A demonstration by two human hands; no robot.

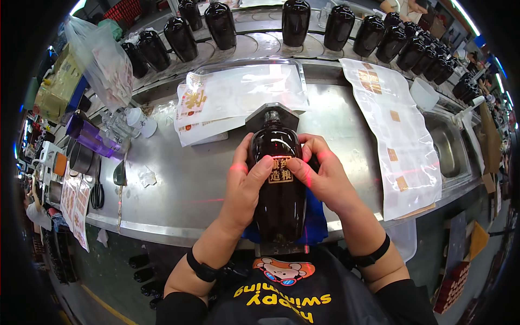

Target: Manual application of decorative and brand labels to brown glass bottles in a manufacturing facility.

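Observation:
A glossy dark brown glass bottle lies before me with its neck pointing away, against a dark angular holder at the neck end. On its front sits a square gold label with printed characters. My left hand wraps the bottle's left side, its thumb at the label's left edge. From the right, my right hand grips the bottle, thumb pressing on the label's upper right and the index finger bent beside it. Thin red light lines cross both hands and the bottle. Blue cloth shows beneath the bottle.
A steel worktable carries label sheets left and right. Several dark bottles stand along a conveyor at the back. A sink is at right; a plastic bag and a white cup are at left.

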